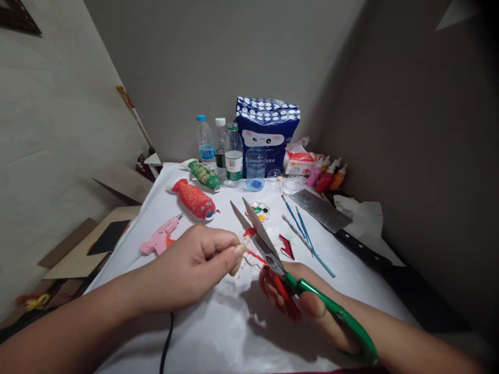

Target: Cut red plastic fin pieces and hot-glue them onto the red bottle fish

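Note:
My left hand (202,262) pinches a small red-and-white piece (250,232) between thumb and fingers; its material is hard to make out. In my right hand (312,306) is a pair of scissors (275,259) with one green and one red handle. The blades stand apart, pointing up and away, with the red-and-white piece between them. Beyond my left hand lie a red fish figure (195,200) and a green fish figure (205,175). A red glossy scrap (287,246) rests on the white-covered table (218,332) just past the scissors.
A pink glue gun (159,236) lies left, a black cord (167,343) in front. A paint palette (258,211), paintbrushes (302,228) and a cleaver (323,210) lie beyond and right. Bottles (234,158), a blue bag (268,135) and paint tubes (325,178) line the back.

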Available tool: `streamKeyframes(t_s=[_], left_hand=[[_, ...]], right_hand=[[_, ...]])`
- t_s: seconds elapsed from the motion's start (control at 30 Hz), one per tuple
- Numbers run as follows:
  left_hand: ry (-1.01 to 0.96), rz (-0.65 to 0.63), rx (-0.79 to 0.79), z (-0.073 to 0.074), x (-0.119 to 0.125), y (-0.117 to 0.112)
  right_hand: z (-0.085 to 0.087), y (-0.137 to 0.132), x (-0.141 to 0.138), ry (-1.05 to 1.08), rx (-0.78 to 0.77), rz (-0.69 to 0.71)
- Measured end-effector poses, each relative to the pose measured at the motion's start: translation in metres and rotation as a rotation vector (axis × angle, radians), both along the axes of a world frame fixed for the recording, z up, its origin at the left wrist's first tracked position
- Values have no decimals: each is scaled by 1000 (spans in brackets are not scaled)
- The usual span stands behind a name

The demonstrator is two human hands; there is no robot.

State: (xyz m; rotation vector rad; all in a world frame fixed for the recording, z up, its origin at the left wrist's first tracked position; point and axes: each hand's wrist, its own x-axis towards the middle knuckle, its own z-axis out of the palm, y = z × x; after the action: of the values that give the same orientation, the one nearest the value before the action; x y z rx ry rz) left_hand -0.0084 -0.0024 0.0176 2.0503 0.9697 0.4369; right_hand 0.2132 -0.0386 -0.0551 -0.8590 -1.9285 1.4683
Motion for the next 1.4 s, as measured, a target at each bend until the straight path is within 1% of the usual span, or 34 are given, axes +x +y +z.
streamKeyframes(t_s=[0.13, 0.23, 0.33, 0.43, 0.5, 0.57, 0.63, 0.73, 0.8, 0.9, 0.97, 1.07, 1.2, 1.4], left_hand=[[2, -17, -77, 3, -4, 3], [22, -35, -124, 6, -8, 4], [60, -69, -127, 9, -13, 6], [100, -92, -118, 10, -18, 8], [110, -102, -122, 11, -21, 11], [79, -100, -141, 11, -23, 14], [8, -69, -188, 10, -22, 17], [-92, 60, -230, 5, -16, 18], [-96, 175, -190, -1, -9, 17], [-79, 247, -155, -12, 2, 12], [-118, 274, -148, -17, 7, 10], [-189, 300, -134, -20, 10, 8], [-290, 290, -144, -20, 8, 7], [-394, 325, -217, -26, 1, 6]], right_hand=[[4, -1, 2, -32, -2, 12], [8, 0, 3, -65, -51, 7], [17, 1, 1, -127, -70, 3], [30, 3, 0, -156, -28, -11], [33, 4, 1, -136, -9, 7], [30, 4, 4, -129, -12, 36], [20, 4, 6, -91, -31, 49], [-1, 3, 6, 70, -106, 42], [-13, 1, 1, 174, -153, 19], [-24, -2, -8, 269, -171, -5], [-28, -4, -13, 283, -173, -7], [-28, -6, -17, 267, -146, -21], [-24, -5, -18, 239, -139, -26], [-21, -3, -17, 156, -74, -41]])
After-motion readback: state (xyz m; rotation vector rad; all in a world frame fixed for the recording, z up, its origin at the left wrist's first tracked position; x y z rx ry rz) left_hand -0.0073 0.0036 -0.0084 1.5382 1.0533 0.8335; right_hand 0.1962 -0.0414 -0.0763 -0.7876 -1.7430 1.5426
